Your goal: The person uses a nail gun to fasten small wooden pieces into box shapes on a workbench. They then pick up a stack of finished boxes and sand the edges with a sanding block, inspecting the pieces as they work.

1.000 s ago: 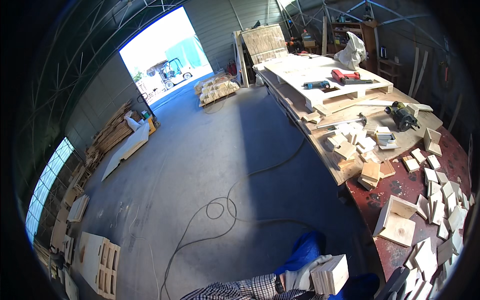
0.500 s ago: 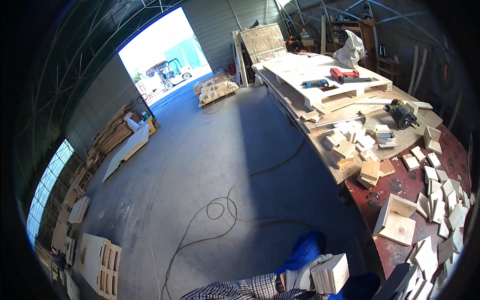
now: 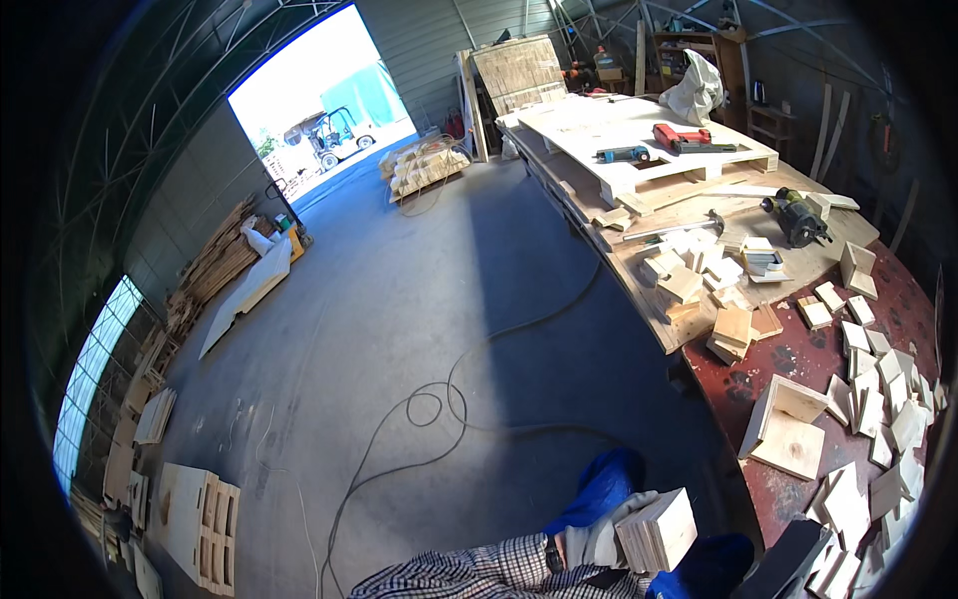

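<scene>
My left hand (image 3: 591, 546), in a pale work glove with a watch at the wrist and a checked sleeve behind it, comes in from the lower edge. It is closed on a stack of square wooden blocks (image 3: 657, 530), held against my body above my blue trouser legs (image 3: 602, 486). My right hand does not show. The red workbench (image 3: 798, 354) with its scattered wooden blocks lies just to the right of the stack.
A long bench runs to the back right with a pallet (image 3: 639, 150), a red power tool (image 3: 681, 135), a dark saw (image 3: 795, 217) and piled offcuts (image 3: 699, 275). A cable (image 3: 439, 404) loops over the concrete floor. Pallets (image 3: 195, 514) stand at the left, and an open doorway (image 3: 319, 110) is beyond.
</scene>
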Available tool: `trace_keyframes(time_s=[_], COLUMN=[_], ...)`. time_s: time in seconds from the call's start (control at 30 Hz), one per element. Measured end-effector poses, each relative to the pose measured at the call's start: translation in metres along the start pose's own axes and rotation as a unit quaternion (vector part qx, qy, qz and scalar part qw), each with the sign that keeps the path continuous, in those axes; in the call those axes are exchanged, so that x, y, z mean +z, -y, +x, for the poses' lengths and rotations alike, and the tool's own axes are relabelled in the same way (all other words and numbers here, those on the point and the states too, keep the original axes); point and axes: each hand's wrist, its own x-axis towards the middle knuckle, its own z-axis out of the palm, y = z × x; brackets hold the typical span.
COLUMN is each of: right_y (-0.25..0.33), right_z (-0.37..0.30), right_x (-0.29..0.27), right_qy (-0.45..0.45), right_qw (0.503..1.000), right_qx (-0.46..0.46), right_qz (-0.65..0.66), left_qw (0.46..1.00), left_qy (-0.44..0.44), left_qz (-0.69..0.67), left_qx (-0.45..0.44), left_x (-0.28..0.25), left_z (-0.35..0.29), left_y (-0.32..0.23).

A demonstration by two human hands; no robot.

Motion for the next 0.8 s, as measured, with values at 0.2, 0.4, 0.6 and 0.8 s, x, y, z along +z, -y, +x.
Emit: trace_keyframes(time_s=[0.2, 0.4, 0.6, 0.8], right_y=[0.008, 0.004, 0.001, -0.001], right_z=[0.006, -0.002, -0.007, -0.01], right_x=[0.002, 0.002, 0.008, 0.009], right_qy=[-0.008, -0.021, -0.039, -0.05], right_qw=[1.0, 0.999, 0.998, 0.998], right_qx=[0.025, 0.026, 0.03, 0.034], right_qz=[-0.005, -0.015, -0.025, -0.035], left_qw=[0.967, 0.97, 0.99, 0.998], left_qy=[0.253, 0.205, 0.094, 0.061], left_qz=[0.002, -0.063, -0.087, -0.004], left_qx=[-0.007, -0.112, -0.052, -0.019], left_x=[-0.052, -0.039, -0.066, -0.007], left_z=[0.011, 0.018, 0.02, -0.01], left_y=[-0.005, -0.006, -0.008, -0.004])
